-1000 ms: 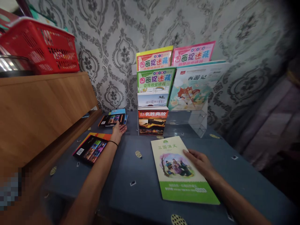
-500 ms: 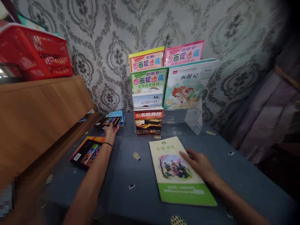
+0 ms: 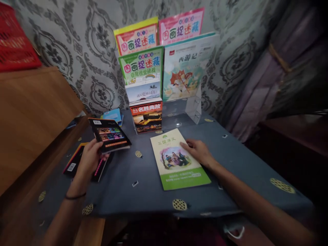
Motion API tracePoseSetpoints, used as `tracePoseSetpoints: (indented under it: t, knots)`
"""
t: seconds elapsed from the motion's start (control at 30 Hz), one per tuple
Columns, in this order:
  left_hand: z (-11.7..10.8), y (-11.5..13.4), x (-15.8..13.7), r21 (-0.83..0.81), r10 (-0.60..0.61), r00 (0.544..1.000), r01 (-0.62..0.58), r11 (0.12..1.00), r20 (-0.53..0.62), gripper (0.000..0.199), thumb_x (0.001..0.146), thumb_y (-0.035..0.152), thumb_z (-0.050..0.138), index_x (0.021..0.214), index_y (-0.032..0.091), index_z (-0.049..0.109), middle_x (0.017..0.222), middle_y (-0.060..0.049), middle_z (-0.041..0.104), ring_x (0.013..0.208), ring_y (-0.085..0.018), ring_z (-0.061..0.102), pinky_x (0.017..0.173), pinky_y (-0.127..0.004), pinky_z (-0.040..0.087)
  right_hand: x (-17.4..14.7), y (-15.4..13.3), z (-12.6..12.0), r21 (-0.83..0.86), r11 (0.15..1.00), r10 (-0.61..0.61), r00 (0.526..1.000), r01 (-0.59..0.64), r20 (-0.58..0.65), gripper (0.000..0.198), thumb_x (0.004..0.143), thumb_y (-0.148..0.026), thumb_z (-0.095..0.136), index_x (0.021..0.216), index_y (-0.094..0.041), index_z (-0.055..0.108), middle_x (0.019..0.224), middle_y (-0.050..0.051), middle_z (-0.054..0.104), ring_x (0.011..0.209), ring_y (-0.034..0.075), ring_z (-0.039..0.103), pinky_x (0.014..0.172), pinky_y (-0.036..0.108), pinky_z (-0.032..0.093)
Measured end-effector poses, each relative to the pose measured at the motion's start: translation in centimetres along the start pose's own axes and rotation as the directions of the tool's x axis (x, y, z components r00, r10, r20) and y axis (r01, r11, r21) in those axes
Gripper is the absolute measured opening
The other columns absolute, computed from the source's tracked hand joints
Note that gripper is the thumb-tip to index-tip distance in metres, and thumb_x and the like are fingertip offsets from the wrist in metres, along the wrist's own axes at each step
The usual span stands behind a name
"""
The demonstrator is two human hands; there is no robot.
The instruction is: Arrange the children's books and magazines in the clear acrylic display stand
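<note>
In my left hand [image 3: 91,155] is a black paperback book [image 3: 110,131] with colour pictures, tilted and lifted off the cloth. My thumb presses on it and the other fingers go beneath. Below it, partly covered, lies another black book [image 3: 73,165] with a barcode. My right hand [image 3: 198,152] is at the right edge of a cream-and-green book [image 3: 179,177] that lies flat; the thumb is on the cover and the other fingers are partly hidden. Farther back, a blue book [image 3: 112,115] lies on the table.
A clear book stand [image 3: 193,109] behind holds several upright books, with a picture-cover book [image 3: 184,71] at right and a red-topped one [image 3: 146,118] low at left. A wooden cabinet [image 3: 38,102] bounds the left; a purple curtain [image 3: 258,85] hangs at right. Blue patterned cloth [image 3: 123,191] covers the table.
My left hand has picked up the black book from beside the blue one and brought it nearer, raised and tilted. My right hand stays at the cream-and-green book. The view has shifted.
</note>
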State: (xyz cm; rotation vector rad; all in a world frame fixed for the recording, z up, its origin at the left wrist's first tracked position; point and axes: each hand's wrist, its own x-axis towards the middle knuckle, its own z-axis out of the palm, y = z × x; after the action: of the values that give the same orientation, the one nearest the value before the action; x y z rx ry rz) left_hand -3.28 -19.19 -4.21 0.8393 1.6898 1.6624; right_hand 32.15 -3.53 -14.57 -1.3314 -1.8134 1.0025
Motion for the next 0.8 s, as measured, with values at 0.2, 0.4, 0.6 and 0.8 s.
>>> tracePoseSetpoints:
  t: [0.2, 0.4, 0.6, 0.8]
  knots:
    - [0.4, -2.2, -7.8, 0.651, 0.310, 0.784, -0.620, 0.438, 0.538, 0.025, 0.093, 0.031, 0.048, 0.108, 0.024, 0.067, 0.081, -0.003, 0.069, 0.067, -0.017, 0.067, 0.057, -0.024, 0.054, 0.2, 0.6, 0.1, -0.089, 0.996, -0.020, 0.999, 0.024, 0.045, 0.039, 0.084, -0.052, 0.055, 0.073, -0.016, 0.067, 0.059, 0.004, 0.062, 0.057, 0.017, 0.053, 0.051, 0.029, 0.035]
    - [0.5, -5.0, -7.5, 0.433, 0.116, 0.420, -0.889, -0.150, 0.900, 0.041, 0.088, 0.006, 0.047, 0.116, 0.031, 0.064, 0.130, -0.007, 0.066, 0.128, -0.025, 0.058, 0.066, -0.023, 0.056, -0.2, 0.7, 0.2, -0.051, 0.997, -0.047, 0.997, 0.050, 0.069, 0.045, 0.083, -0.057, 0.053, 0.073, -0.015, 0.064, 0.059, 0.002, 0.058, 0.054, 0.013, 0.045, 0.049, 0.026, 0.030]
    - [1.5, -7.2, -4.9, 0.660, 0.289, 0.662, -0.742, 0.120, 0.691, 0.022, 0.100, 0.026, 0.043, 0.102, 0.022, 0.065, 0.111, -0.009, 0.072, 0.094, -0.025, 0.071, 0.073, -0.034, 0.058, -0.1, 0.8, 0.4, -0.068, 0.997, -0.021, 0.998, 0.024, 0.058, 0.039, 0.086, -0.049, 0.054, 0.086, -0.012, 0.070, 0.069, 0.006, 0.066, 0.059, 0.015, 0.051, 0.050, 0.026, 0.032]
    - [3.1, -7.7, -9.6, 0.739, 0.193, 0.791, -0.611, 0.284, 0.580, 0.034, 0.097, 0.047, 0.047, 0.120, 0.025, 0.058, 0.104, -0.009, 0.072, 0.094, -0.029, 0.070, 0.076, -0.042, 0.059, -0.2, 1.0, 0.4, -0.081, 0.997, -0.003, 0.999, 0.007, 0.053, 0.038, 0.089, -0.047, 0.055, 0.086, -0.012, 0.071, 0.069, 0.006, 0.066, 0.060, 0.016, 0.052, 0.052, 0.027, 0.034]
